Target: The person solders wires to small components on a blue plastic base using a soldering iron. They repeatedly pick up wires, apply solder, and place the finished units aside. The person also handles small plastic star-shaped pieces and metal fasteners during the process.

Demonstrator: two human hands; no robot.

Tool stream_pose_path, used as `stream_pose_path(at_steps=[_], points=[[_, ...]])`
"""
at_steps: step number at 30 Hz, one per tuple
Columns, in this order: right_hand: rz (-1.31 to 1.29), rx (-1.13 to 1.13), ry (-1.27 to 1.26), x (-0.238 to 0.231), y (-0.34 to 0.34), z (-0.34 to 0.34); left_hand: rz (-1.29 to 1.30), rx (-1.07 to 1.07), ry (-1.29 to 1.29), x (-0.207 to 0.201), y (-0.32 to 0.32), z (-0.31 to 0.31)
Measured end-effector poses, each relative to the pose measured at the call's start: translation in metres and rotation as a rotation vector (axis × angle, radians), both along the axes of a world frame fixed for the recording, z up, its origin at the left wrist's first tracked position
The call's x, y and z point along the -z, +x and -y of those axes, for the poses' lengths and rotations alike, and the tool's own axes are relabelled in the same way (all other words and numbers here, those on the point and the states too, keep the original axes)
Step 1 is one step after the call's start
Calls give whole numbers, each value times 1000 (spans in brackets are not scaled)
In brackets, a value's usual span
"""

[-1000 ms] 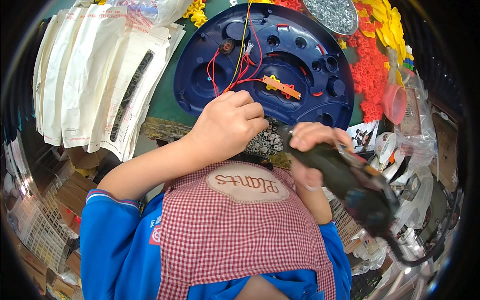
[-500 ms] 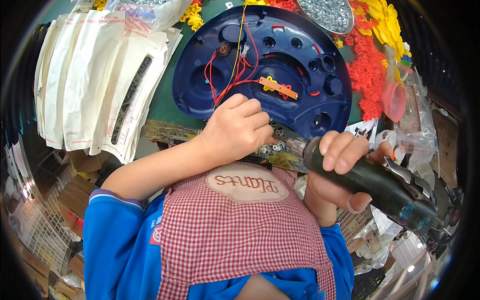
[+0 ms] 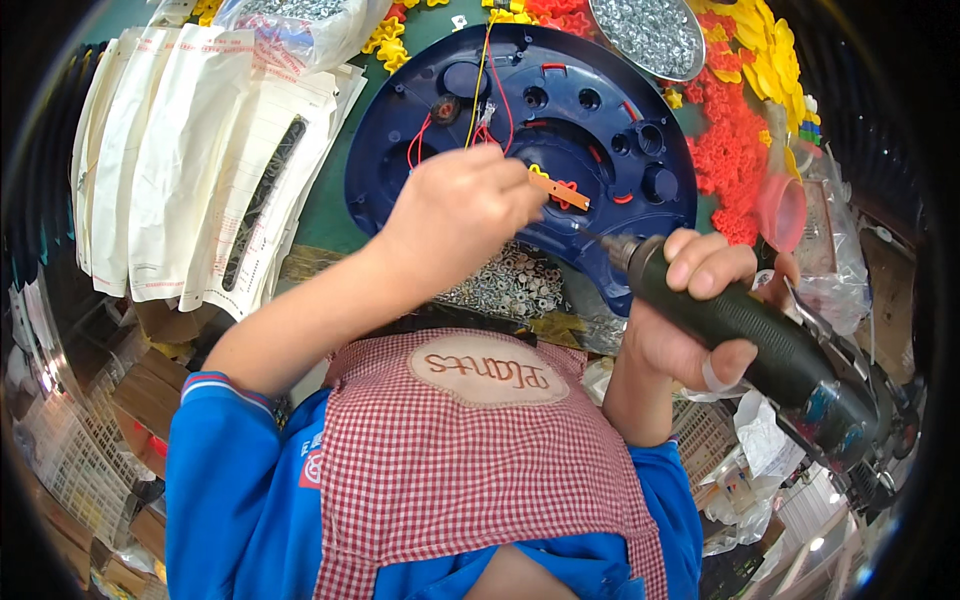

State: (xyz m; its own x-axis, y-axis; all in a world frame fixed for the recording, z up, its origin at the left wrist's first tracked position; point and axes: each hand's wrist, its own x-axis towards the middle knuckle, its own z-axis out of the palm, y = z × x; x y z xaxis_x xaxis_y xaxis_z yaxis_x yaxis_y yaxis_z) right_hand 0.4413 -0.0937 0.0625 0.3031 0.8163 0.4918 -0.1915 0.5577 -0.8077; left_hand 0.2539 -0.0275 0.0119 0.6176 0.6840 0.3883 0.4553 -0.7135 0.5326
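Observation:
My right hand [image 3: 690, 300] is wrapped round a black electric screwdriver [image 3: 740, 325], its thin bit pointing left over the near edge of a dark blue plastic housing [image 3: 420, 90]. My left hand [image 3: 460, 210], slightly blurred, is closed above the housing. Its fingertips are at the left end of a narrow orange-brown circuit board [image 3: 570, 195]; whatever they pinch is hidden. A yellow and a red flower-shaped part show beneath the board. Red and yellow wires [image 3: 483, 75] run up from behind my left hand.
Loose screws and small metal parts [image 3: 510, 280] are heaped between the housing and my apron. Stacked paper sheets [image 3: 165, 160] are at left. A metal bowl [image 3: 697, 55] of small clear-looking pieces stands at far right, with red parts [image 3: 735, 150] and yellow parts [image 3: 775, 70] beside it.
My left hand has moved up from the screw heap to the circuit board. My right hand has brought the electric screwdriver's tip up over the housing edge. The board has shifted slightly.

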Motion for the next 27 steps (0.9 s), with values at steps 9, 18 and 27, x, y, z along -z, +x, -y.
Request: stream_pose_path(at_steps=[9,18,27], points=[[35,58,-112,16,-17,-29,-302,27,146,10,10,-15],[65,-176,-126,26,-7,-45,-181,4,-10,16,6,-16],[-65,-305,15,-3,-4,-36,318,99,-30,15,2,-7]])
